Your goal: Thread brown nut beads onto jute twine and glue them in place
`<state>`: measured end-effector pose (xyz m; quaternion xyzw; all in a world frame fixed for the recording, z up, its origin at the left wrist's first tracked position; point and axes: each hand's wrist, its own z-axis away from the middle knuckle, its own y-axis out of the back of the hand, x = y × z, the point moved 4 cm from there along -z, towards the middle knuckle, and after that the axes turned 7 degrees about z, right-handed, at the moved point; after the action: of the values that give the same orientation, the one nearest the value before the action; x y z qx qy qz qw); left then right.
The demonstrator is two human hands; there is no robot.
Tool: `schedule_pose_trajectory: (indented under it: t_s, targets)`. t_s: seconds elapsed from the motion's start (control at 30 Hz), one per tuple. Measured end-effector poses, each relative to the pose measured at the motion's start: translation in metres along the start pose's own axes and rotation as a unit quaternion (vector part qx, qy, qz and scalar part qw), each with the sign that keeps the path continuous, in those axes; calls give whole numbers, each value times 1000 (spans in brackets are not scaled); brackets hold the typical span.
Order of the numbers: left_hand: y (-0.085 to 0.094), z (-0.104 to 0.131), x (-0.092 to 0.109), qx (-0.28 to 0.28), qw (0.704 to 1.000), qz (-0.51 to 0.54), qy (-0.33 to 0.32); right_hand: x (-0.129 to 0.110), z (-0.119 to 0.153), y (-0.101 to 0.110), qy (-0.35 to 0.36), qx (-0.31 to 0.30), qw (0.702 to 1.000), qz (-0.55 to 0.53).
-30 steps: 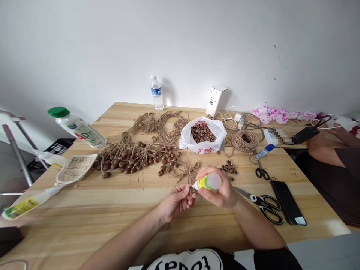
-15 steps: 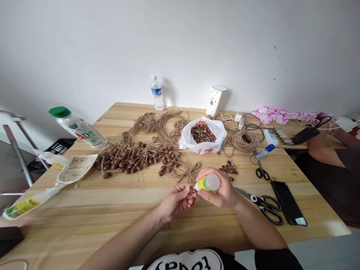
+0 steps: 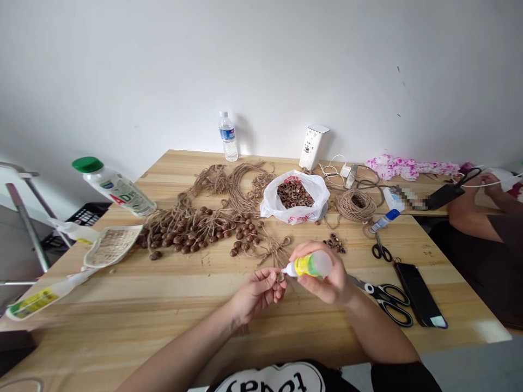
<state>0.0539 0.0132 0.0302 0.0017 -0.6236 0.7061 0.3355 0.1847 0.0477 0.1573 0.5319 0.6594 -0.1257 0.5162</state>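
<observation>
Head cam: two hands up close, left hand (image 3: 259, 294) pinching one small shell piece (image 3: 280, 277), right hand (image 3: 333, 280) wrapped round one squeeze bottle (image 3: 312, 264), nozzle right by the piece, all above the surface (image 3: 183, 310). One phone (image 3: 420, 296), one big scissors (image 3: 390, 302), one small scissors (image 3: 381, 250) off to the right. Then loads of brown nuts (image 3: 188, 234), too bunched to count, one white bag (image 3: 269, 202), one twine roll (image 3: 355, 205), one water bottle (image 3: 229, 139). Versus the last frame, the squeeze bottle's body has shifted right.
</observation>
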Motion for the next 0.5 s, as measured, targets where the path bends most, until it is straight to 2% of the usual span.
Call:
schedule_pose_trajectory:
  t_s: [0.17,0.3,0.5]
  targets:
    - [1,0,0,-2,1000,1,-5,4,0,1,-54,-28,998,4]
    - [0,-1,0,-8,1000,-4,1,16,1,8,-93,30,989,-113]
    - [0,-1,0,-17,1000,-3,3,46,-2,1,-178,65,951,-245]
